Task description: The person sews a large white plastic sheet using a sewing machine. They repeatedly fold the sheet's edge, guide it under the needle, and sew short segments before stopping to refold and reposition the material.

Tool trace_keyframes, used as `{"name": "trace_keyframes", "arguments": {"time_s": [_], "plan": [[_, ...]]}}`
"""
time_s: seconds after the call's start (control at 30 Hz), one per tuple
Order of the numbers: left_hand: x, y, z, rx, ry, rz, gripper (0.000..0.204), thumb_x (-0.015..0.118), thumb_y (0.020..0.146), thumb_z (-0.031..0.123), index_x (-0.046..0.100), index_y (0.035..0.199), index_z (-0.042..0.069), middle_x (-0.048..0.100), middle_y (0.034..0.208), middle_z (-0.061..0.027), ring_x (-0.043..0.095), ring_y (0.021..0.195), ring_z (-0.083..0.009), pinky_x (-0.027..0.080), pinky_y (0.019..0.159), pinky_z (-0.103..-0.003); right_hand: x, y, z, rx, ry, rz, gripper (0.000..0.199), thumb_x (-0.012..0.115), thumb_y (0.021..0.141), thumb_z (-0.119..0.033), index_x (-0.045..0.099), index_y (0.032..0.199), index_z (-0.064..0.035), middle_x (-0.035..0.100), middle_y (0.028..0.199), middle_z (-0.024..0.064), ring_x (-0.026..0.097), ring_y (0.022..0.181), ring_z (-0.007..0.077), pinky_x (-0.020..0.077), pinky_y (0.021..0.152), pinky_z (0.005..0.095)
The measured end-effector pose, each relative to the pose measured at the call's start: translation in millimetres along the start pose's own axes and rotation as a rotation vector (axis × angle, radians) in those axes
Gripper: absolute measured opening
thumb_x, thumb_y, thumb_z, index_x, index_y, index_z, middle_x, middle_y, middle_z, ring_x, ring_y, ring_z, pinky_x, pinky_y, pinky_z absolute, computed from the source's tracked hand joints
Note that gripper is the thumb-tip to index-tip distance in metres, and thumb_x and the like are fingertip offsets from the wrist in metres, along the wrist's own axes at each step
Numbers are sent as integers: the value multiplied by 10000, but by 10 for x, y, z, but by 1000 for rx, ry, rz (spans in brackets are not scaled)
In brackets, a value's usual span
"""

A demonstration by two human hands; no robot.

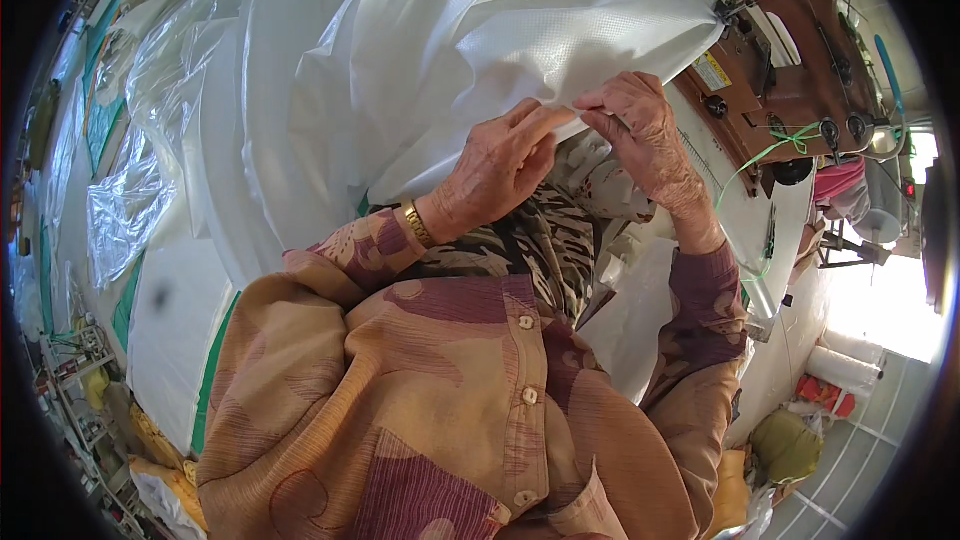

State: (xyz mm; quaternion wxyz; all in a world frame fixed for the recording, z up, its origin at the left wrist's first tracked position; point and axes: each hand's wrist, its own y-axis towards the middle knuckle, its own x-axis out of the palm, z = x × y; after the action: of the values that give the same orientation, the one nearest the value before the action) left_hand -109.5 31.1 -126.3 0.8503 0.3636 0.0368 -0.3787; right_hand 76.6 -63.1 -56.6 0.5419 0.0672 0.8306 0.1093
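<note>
The sheet (420, 60) is spreading ahead, its near edge slanting up rightward; my left hand (492, 162) and right hand (648, 140) are meeting there, grip I can't tell, right being nearer the machine (787, 86).

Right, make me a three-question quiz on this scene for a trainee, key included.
1. True or false: the left hand and the right hand come close together near an edge of the white plastic sheet.

2. Choose one. The wristband on the left arm is:
A) black
B) gold-coloured
C) blue

3. Fill in the blank: the brown sewing machine stands on the person's ____ side.

Key: 1. True. 2. B. 3. Right.
</note>
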Motion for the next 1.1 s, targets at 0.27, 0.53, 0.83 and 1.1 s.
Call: {"name": "trace_keyframes", "arguments": {"time_s": [0.27,0.53,0.83,1.1], "plan": [[52,59,-73,145,145,60,391,703,811,-33,652,1188,59,525,781,-81,522,590,-233,454,554,-351,-164,46,-7,85,-74,44,206,716,857,-248,721,969,-75,683,900,42,623,873,232,374,996,391],[-158,238,103,166,186,-142,324,648,819,-40,674,1135,24,523,740,-101,578,603,-281,470,558,-385,-420,149,248,-16,-55,-19,271,785,774,-289,667,879,-69,640,858,37,569,833,221,413,884,381],[-18,271,17,272,256,-357,280,647,800,1,660,1080,4,524,743,-99,582,606,-294,471,547,-393,-572,47,894,-25,-575,249,429,795,759,-338,587,1057,-111,628,975,19,581,1019,255,368,1004,438],[221,465,-142,426,313,-484,154,656,794,63,636,935,4,533,777,-100,602,637,-285,483,567,-383,-85,-184,1035,42,-572,691,347,798,773,-230,626,1051,-113,663,1179,15,551,1239,220,262,1136,553]]}}
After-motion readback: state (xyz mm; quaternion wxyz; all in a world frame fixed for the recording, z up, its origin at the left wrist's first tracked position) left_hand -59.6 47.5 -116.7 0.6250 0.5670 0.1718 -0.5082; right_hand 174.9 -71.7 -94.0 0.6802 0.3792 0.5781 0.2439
